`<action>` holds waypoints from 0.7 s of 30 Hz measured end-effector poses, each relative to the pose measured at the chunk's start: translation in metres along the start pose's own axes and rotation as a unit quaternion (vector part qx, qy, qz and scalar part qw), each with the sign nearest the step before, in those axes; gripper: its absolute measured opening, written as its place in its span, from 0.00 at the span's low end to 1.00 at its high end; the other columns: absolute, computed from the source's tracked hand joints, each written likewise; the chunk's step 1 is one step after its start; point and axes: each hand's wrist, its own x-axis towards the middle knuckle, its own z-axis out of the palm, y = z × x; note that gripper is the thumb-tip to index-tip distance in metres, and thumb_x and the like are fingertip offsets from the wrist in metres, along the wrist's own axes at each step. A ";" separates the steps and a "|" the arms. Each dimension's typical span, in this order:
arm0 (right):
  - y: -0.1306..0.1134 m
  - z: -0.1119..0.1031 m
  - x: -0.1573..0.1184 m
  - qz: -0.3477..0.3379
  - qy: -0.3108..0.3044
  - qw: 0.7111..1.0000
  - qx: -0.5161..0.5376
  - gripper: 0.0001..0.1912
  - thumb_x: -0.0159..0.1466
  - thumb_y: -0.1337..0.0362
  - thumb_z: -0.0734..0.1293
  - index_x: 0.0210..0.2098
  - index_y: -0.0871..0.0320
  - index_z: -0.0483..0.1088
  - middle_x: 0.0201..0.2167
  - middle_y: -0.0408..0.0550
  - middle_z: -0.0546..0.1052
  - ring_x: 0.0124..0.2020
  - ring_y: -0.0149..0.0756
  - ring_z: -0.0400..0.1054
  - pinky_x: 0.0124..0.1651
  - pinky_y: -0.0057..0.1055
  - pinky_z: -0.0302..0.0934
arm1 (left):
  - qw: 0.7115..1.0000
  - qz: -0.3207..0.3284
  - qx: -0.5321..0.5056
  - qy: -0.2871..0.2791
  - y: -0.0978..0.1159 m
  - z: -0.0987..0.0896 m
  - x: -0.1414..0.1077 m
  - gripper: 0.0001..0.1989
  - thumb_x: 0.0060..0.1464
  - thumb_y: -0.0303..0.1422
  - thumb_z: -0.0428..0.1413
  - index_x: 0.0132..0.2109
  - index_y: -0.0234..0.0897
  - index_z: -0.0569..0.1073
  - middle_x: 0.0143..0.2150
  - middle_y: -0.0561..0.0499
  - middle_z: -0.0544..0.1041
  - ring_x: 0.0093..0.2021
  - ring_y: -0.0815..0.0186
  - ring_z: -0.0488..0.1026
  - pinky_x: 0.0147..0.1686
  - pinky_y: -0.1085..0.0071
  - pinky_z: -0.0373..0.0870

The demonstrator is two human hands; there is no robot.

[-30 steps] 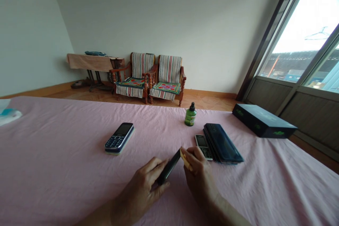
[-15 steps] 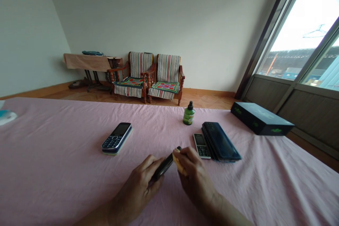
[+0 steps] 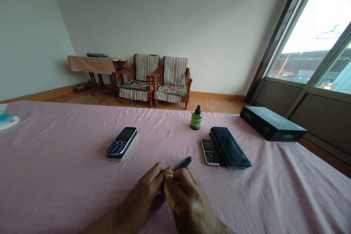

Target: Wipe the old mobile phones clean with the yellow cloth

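Observation:
Between my hands is a dark phone (image 3: 184, 163), tilted, its far end showing past my fingers. My left hand (image 3: 144, 193) is wrapped round its near end. In my right hand (image 3: 190, 197) a yellowish cloth (image 3: 171, 197) is pinched and pressed against the phone's side; my fingers hide most of the phone. To the left a dark keypad phone (image 3: 122, 142) lies on top of a stack. On the right a small keypad phone (image 3: 210, 151) lies beside a stack of dark smartphones (image 3: 229, 148).
A green bottle (image 3: 196, 118) with a black cap stands near the far edge of the pink sheet (image 3: 68, 161). A black box (image 3: 272, 122) lies at the right, and a white and teal item (image 3: 8, 120) at the far left. Two chairs stand beyond.
My right hand and the cloth have moved down and left along the phone, closer to my left hand. More of the phone's far end now shows.

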 end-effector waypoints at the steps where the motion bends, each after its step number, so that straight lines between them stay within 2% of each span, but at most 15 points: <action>1: -0.001 0.000 0.000 -0.002 0.000 1.000 0.004 0.12 0.66 0.72 0.56 0.35 0.61 0.71 0.30 0.52 0.68 0.31 0.38 0.63 0.31 0.32 0.64 | 1.000 0.000 -0.007 0.002 0.000 0.000 0.001 0.16 0.61 0.25 0.50 0.54 0.41 0.69 0.47 0.48 0.70 0.45 0.62 0.71 0.48 0.68 0.72; 4: 0.014 -0.007 0.002 0.038 -0.001 0.999 -0.006 0.12 0.65 0.74 0.57 0.38 0.60 0.71 0.30 0.50 0.68 0.32 0.37 0.63 0.31 0.31 0.64 | 1.000 -0.006 -0.008 0.008 -0.001 -0.001 0.002 0.20 0.61 0.22 0.48 0.57 0.43 0.67 0.46 0.49 0.70 0.45 0.63 0.71 0.48 0.68 0.72; 8: 0.041 -0.015 0.002 0.078 0.036 0.994 -0.061 0.17 0.61 0.78 0.57 0.44 0.59 0.71 0.33 0.50 0.67 0.33 0.38 0.63 0.34 0.33 0.64 | 1.000 -0.010 0.005 0.010 -0.005 0.001 0.001 0.25 0.59 0.20 0.48 0.60 0.45 0.63 0.48 0.50 0.69 0.49 0.64 0.70 0.53 0.67 0.68; 10: 0.041 -0.013 0.001 0.074 0.037 0.995 -0.061 0.17 0.62 0.78 0.57 0.44 0.59 0.71 0.33 0.51 0.68 0.33 0.38 0.63 0.34 0.33 0.64 | 1.000 -0.012 0.004 0.010 -0.005 0.001 0.001 0.25 0.59 0.20 0.48 0.60 0.45 0.63 0.48 0.50 0.69 0.50 0.64 0.70 0.53 0.67 0.68; 16: 0.004 -0.005 0.002 0.000 0.008 1.000 0.006 0.13 0.66 0.73 0.55 0.35 0.59 0.71 0.30 0.50 0.68 0.32 0.37 0.64 0.32 0.31 0.65 | 1.000 -0.009 -0.026 0.003 0.001 0.000 0.003 0.18 0.61 0.21 0.49 0.54 0.43 0.68 0.45 0.51 0.70 0.44 0.66 0.71 0.47 0.72 0.71; 18: 0.007 -0.007 0.003 0.005 0.003 1.000 0.008 0.13 0.66 0.73 0.56 0.36 0.60 0.71 0.31 0.51 0.68 0.32 0.37 0.64 0.33 0.31 0.66 | 1.000 -0.009 -0.022 0.004 0.001 0.000 0.003 0.18 0.60 0.21 0.49 0.55 0.43 0.68 0.45 0.51 0.70 0.44 0.65 0.71 0.47 0.72 0.71; 21: 0.028 -0.013 0.003 0.056 0.013 0.998 -0.024 0.15 0.64 0.76 0.56 0.42 0.60 0.72 0.33 0.51 0.68 0.34 0.38 0.64 0.35 0.33 0.66 | 1.000 -0.010 0.001 0.013 -0.002 0.000 0.002 0.23 0.59 0.20 0.48 0.58 0.44 0.66 0.47 0.50 0.69 0.47 0.65 0.71 0.50 0.70 0.70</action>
